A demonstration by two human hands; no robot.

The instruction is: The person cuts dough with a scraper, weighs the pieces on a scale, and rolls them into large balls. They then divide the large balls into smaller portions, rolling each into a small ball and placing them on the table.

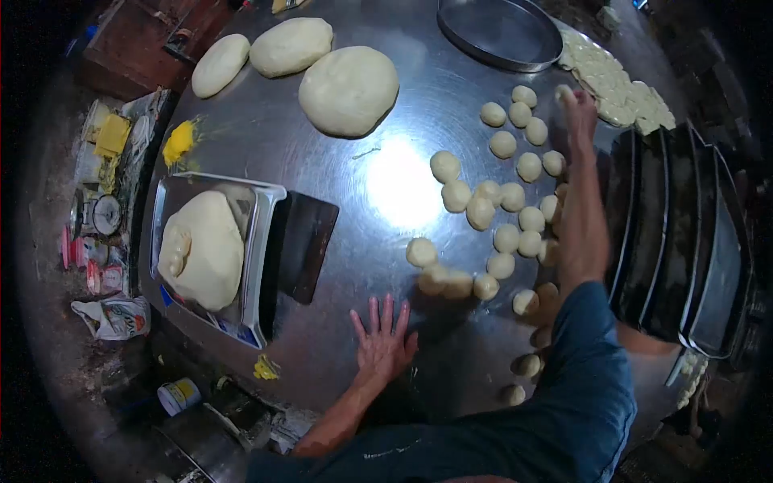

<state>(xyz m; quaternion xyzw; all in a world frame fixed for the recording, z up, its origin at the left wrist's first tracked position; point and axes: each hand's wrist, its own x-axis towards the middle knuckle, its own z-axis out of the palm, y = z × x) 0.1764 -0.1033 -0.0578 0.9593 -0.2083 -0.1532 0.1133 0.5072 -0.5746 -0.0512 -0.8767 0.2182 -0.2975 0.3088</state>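
My left hand (pixel 383 344) lies palm down on the metal table, fingers spread, holding nothing. At the far right my right hand (pixel 583 117) is stretched out, its fingers closed on a small pale piece of dough (pixel 566 96). It is close to a wide, glossy, dimpled slab of dough (pixel 616 80). Many round dough balls (pixel 503 145) are scattered between my two hands. Nearest my left hand, two of them (pixel 445 282) look smeared by motion, beside a sharper dough ball (pixel 421 252). My right forearm hides part of the right-hand balls.
Three large dough rounds (pixel 349 91) sit at the back left. A scale (pixel 270 241) bears a big dough lump (pixel 205 249) on its tray. A round black pan (pixel 501 34) lies at the back. Dark baking trays (pixel 672 233) stand at right. Yellow fat (pixel 179 143) smears the left edge.
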